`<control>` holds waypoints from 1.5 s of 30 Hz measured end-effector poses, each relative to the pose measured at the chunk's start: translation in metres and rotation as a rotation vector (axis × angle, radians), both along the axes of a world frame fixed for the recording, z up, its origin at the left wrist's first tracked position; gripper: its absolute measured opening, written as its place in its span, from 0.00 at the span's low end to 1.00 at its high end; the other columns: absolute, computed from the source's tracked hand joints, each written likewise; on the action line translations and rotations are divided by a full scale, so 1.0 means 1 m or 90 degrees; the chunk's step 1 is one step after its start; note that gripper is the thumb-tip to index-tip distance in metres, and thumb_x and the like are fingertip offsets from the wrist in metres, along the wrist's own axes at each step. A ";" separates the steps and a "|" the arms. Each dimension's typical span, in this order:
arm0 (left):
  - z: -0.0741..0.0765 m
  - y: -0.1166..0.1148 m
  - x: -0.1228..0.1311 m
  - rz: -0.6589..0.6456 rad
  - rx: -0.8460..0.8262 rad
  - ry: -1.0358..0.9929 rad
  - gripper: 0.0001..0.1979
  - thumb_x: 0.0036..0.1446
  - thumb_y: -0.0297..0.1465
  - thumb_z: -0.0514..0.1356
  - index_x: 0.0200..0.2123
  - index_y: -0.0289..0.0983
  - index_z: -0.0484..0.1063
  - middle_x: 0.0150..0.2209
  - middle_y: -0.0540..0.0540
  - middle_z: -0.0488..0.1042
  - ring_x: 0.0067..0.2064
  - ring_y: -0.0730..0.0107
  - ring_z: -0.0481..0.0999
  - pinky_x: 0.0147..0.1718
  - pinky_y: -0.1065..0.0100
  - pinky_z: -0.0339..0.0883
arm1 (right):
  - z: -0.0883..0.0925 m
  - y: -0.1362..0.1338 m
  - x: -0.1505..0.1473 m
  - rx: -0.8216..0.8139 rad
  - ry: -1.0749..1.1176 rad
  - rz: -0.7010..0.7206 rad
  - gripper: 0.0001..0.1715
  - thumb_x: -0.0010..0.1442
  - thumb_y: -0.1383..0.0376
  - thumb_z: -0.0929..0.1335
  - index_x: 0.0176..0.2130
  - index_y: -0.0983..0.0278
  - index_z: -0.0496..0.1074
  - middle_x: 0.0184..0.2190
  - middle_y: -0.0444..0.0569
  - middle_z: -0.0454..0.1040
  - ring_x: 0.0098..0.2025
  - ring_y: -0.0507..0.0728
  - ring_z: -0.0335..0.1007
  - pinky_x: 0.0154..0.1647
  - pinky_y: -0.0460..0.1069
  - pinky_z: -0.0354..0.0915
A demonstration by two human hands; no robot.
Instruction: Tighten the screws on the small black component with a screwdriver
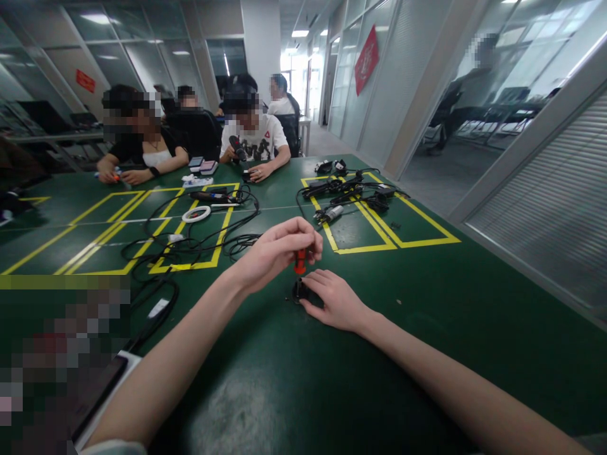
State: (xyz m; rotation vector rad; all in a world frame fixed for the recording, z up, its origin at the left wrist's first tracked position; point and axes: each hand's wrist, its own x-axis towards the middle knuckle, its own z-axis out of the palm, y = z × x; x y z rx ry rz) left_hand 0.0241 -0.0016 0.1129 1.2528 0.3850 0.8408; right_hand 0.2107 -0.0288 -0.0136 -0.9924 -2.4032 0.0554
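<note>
My left hand (279, 248) is closed around a small red-handled tool (300, 261), a screwdriver by its look, held upright with its tip pointing down. Directly under the tool lies a small black part (298, 292) on the green table (427, 303). My right hand (332, 299) rests on the table beside that part, fingers curled against it and steadying it. Most of the part is hidden by my fingers.
Black cables (190, 243), a white ring (196, 214) and more black devices (351, 189) lie inside yellow taped rectangles farther back. Several people sit at the far end of the table. A dark tablet (102, 385) lies at the near left edge. Glass walls run along the right.
</note>
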 end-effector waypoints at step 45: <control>0.003 -0.001 -0.004 -0.059 0.022 0.033 0.18 0.63 0.44 0.61 0.36 0.32 0.76 0.29 0.47 0.71 0.32 0.71 0.68 0.35 0.68 0.64 | 0.002 -0.001 0.000 0.009 -0.002 -0.009 0.13 0.64 0.64 0.72 0.48 0.68 0.78 0.41 0.59 0.82 0.43 0.64 0.77 0.45 0.58 0.73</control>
